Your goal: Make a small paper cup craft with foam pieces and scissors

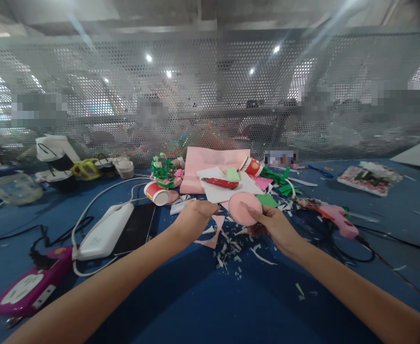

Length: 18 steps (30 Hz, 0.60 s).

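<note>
My right hand (276, 227) grips a round pink disc (245, 209) by its right edge, with the thumb across its face. To the left, my left hand (195, 217) is closed, its fingertips near the disc but apart from it; what it pinches, if anything, is hidden. Beyond the hands, a red utility knife (221, 183) rests on white paper (210, 193). A pink paper sheet (199, 165) lies under that. Below the hands are a pink paper offcut (215, 234) and many white scraps (233, 248).
Red-and-white paper cups (156, 193) (252, 166) lie on their sides. A green paper plant (162, 169) stands at left, near a white power bank (106, 231) and a magenta power strip (34, 284). A pink glue gun (339, 220) lies at right. A perforated metal screen (210, 95) rises behind.
</note>
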Motion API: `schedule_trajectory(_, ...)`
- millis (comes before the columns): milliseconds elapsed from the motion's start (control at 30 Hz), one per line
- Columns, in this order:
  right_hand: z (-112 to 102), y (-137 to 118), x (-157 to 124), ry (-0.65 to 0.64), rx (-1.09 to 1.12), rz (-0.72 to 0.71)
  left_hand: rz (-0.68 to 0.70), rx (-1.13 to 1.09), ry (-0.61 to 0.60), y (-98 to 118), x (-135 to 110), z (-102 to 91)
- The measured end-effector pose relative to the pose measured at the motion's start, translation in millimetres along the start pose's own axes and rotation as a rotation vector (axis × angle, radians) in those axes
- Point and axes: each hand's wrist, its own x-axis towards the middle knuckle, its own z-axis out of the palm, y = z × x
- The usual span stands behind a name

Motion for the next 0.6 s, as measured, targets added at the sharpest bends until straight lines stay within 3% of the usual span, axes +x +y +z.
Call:
schedule_trajectory(300, 0.1, -0.2, 0.3, 0.004, 0.013, -0.005, -0.114, 0.05, -0.017, 4.2, -1.6, -9.3)
schedule_trajectory(467, -0.3, 1.0, -0.1, 0.009, 0.007, -0.006, -0.02, 0.036, 0.052, 3.7, -3.2, -9.1)
schedule_trajectory(600, 1.0, -1.8, -1.9, -0.017, 0.066, 0.006, 0.063, 0.138, 0.016, 6.2, -3.6, -7.7)
